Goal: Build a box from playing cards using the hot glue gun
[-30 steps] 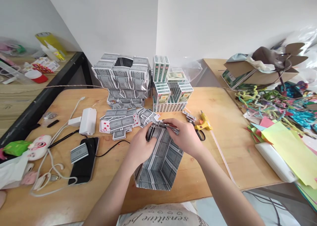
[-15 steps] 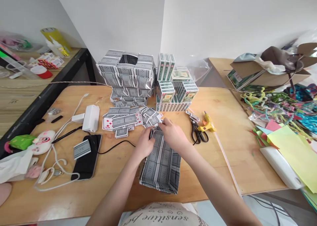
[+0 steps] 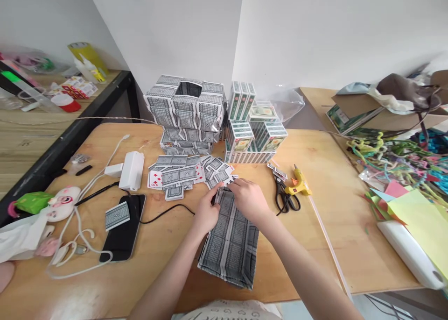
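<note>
In front of me on the table lies a long open box made of playing cards (image 3: pixel 226 240), its patterned card backs facing up inside. At its far left corner, my left hand (image 3: pixel 207 212) grips the wall with fingers closed. My right hand (image 3: pixel 249 197) pinches the far end wall of the same box; its fingertips are partly hidden. Just beyond the hands, loose playing cards (image 3: pixel 178 175) lie in an overlapping spread, a few face up. Behind them stands a larger stacked structure of playing cards (image 3: pixel 187 110) with a square opening on top.
Boxed card decks (image 3: pixel 250 156) are stacked at the back. Black scissors (image 3: pixel 283 199) and a yellow glue gun (image 3: pixel 298 183) lie to the right. On the left are a phone (image 3: pixel 122 243) with a card on it, white cables and a white adapter (image 3: pixel 132 170). Coloured paper (image 3: pixel 420 208) sits far right.
The view has shifted slightly, so the whole scene sits a little lower and further right. Both hands stay at the far end of the card box, with the right fingers slightly repositioned.
</note>
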Tool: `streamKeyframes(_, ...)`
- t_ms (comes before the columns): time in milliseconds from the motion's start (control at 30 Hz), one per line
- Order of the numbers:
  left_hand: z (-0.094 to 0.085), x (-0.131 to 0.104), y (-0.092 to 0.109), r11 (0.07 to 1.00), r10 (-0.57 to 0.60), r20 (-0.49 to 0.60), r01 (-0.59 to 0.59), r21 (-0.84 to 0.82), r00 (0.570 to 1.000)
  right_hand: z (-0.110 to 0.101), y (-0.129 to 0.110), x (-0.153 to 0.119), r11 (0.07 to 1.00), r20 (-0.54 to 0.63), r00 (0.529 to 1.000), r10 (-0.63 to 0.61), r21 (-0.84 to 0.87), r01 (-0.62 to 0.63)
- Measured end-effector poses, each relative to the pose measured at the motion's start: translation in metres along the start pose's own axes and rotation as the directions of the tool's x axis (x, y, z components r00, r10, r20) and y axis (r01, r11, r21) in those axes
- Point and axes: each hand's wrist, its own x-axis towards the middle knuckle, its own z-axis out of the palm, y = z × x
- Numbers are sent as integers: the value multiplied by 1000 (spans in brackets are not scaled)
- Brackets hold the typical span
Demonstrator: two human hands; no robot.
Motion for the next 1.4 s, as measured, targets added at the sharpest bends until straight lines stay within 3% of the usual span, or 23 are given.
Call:
streamKeyframes(367, 5, 1, -10, 999, 48, -32, -48, 3, 998, 6, 2, 1, 998, -19, 1000, -8, 59, 9)
streamKeyframes(1000, 5, 1, -5, 998, 56, -6, -56, 19, 998, 9, 5, 2, 995, -32, 998, -47, 86, 49)
streamKeyframes(1200, 4, 0, 0, 996, 74, -16, -73, 46, 997, 14, 10, 0, 973, -134, 991, 0, 230, 31)
streamKeyframes(1300, 3, -2, 2, 992, 63, -19, -60, 111, 998, 12, 17, -4, 907, -285, 951, 118, 420, 14)
streamKeyframes(1400, 2, -8, 4, 988, 93, -23, -89, 127, 995, 12, 29, -11, 792, -415, 844, 341, 610, -19)
